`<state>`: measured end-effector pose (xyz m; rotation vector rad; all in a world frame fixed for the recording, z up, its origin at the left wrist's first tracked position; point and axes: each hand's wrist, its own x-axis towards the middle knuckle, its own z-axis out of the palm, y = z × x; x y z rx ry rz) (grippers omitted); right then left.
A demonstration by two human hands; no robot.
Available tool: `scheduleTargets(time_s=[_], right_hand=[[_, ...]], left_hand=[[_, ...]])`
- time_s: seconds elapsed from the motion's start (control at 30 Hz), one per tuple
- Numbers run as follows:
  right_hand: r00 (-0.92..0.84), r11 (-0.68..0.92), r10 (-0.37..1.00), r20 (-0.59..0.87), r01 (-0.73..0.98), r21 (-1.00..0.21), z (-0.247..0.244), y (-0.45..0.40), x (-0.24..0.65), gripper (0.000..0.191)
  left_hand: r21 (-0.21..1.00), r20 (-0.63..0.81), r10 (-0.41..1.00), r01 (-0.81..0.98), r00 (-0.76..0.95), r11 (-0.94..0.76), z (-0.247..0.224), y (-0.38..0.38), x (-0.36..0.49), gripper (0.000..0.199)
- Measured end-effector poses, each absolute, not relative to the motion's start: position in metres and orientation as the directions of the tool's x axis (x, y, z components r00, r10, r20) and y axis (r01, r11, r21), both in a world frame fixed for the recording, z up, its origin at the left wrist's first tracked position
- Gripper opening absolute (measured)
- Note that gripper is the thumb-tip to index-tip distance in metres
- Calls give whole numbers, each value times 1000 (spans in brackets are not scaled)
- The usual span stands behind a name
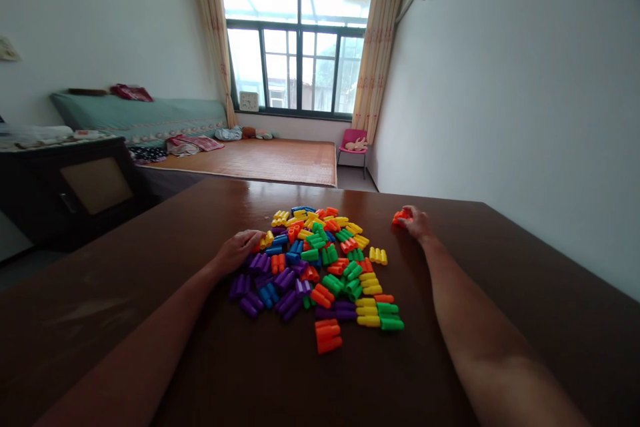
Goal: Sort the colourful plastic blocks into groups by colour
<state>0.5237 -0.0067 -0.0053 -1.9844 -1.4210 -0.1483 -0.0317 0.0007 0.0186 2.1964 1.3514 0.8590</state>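
A heap of plastic building blocks, shaped like joined tubes in several colours, lies on the brown table. At its left edge my left hand [244, 245] is closed, palm down, its fingertips against a yellow block [267, 239]; part of an orange block [257, 247] shows under the fingers. Away from the heap, to the right, my right hand [418, 222] has its fingers closed around an orange block [401, 217] at table height. Between the hands are green blocks [330, 254], purple blocks [286, 278] and blue blocks [269, 294]. A joined row with yellow blocks [367, 312] sits at the near right.
The table [200, 360] reaches out past both arms. A single orange block [328, 336] lies nearest me. Beyond the table are a bed [280, 159], a pink chair [354, 140], a dark cabinet [35, 187] on the left and a window [300, 67].
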Motion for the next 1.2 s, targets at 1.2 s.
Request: scheduleTargets(time_s=[1.2], right_hand=[[406,-329,822,400,911,-247,-1,-25,516,45]], left_hand=[[588,305,887,664,348,-462,19,-1,-31,64]])
